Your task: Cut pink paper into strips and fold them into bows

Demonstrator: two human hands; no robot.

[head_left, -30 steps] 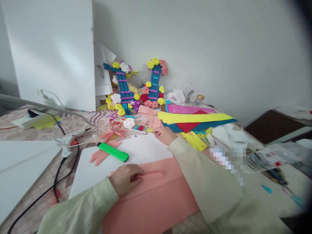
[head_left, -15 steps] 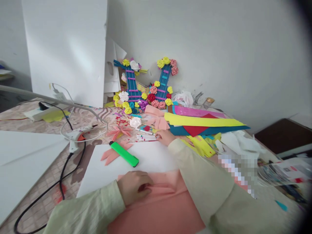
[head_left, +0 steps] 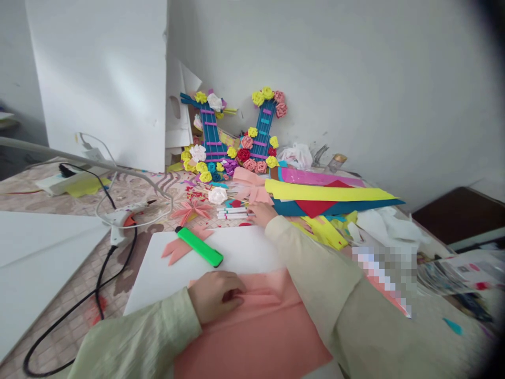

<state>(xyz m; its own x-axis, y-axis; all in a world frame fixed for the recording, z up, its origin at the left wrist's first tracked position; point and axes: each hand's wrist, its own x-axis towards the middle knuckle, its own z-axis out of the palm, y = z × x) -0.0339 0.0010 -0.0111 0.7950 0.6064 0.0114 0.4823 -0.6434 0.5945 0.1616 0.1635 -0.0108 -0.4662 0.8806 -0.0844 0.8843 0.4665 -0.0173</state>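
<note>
My left hand [head_left: 216, 296] is curled over a sheet of salmon-pink crepe paper [head_left: 260, 342], with thumb and fingertips at a fold near its top edge. My right hand [head_left: 262, 212] reaches farther forward, its fingers closed at the right ends of several white markers [head_left: 232, 213] lying side by side. Its fingertips are partly hidden. Left of the crepe paper, a green box cutter [head_left: 200, 247] lies across pink paper strips [head_left: 173, 251] on a white board [head_left: 158, 284].
A glue gun [head_left: 121, 226] with a looping black cable lies left. Behind stand two blue paper guitars [head_left: 211, 131] covered in paper roses. Yellow, red and blue paper sheets [head_left: 327, 190] lie right of my right hand, beside white scraps [head_left: 390, 229] and a pink paper flower [head_left: 192, 211] farther left.
The slanted marker now lies level with the others, and my right hand has shifted slightly left with them. My left hand stays at the crepe paper. The view has shifted a little.
</note>
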